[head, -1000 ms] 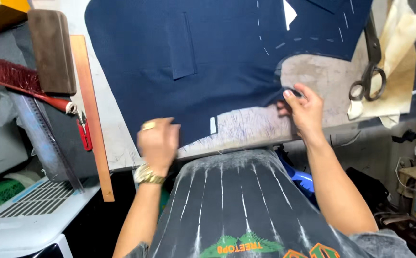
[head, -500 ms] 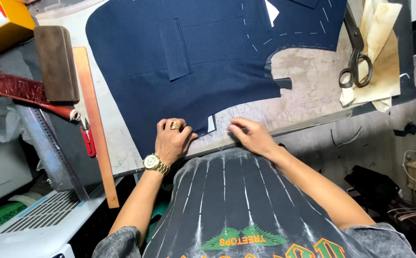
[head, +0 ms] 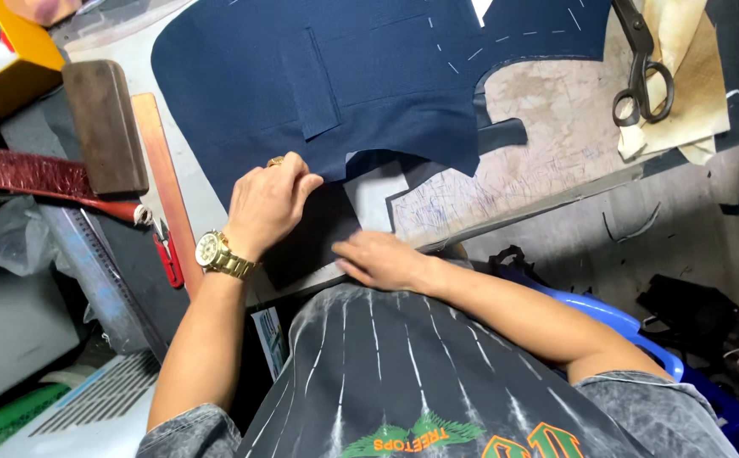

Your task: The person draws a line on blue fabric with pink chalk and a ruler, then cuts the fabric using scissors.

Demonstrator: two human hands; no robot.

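Worn and chalk-scribbled, the pale surface carries our work: a large navy cloth panel, finely woven, with a sewn flap strip and dashed white chalk marks near its upper edge. Its lower edge lies by the near edge of the surface, where a darker piece of fabric sits beneath it. Our left hand, with a gold ring and a gold wristwatch, curls its fingers onto the navy edge, pinching or pressing it; we cannot tell which. Our right hand lies flat and open, palm down on the darker piece, gripping nothing. Left of the cloth lie a long wooden ruler, a dark wooden block and a red-bristled brush. Far right, black scissors rest on cream paper.
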